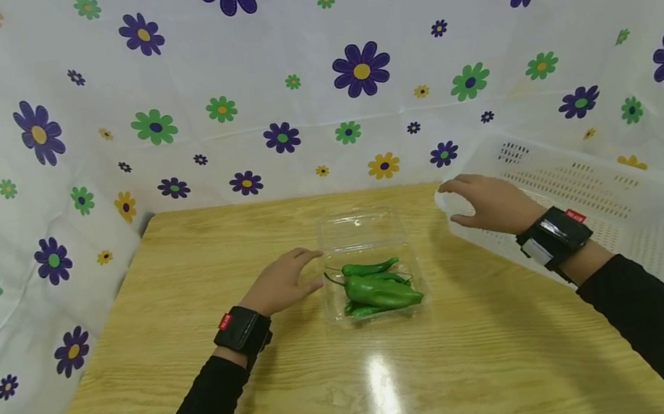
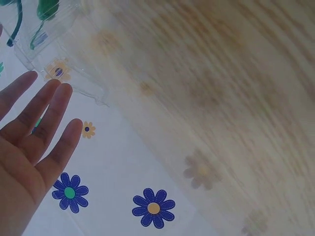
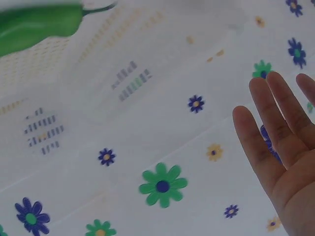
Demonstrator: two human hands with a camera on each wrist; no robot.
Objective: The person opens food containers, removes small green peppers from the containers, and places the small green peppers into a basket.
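Note:
A clear plastic clamshell box (image 1: 366,244) lies with its lid raised at the table's middle. Several green peppers (image 1: 382,292) with thin stems are inside it. Beside the box's left edge is my left hand (image 1: 279,285), fingers extended and holding nothing; whether they touch the plastic I cannot tell. My right hand (image 1: 495,203) hovers over the near-left rim of a white perforated basket (image 1: 608,186), thumb spread from the fingers, palm bare. In the right wrist view, another green pepper (image 3: 42,27) shows against the basket; my right hand and arm seem to hide it in the head view.
The wooden table (image 1: 215,256) stretches around the box. The basket stands at the table's right side, near the back. A white flowered cloth (image 1: 304,43) hangs behind the table and along both sides.

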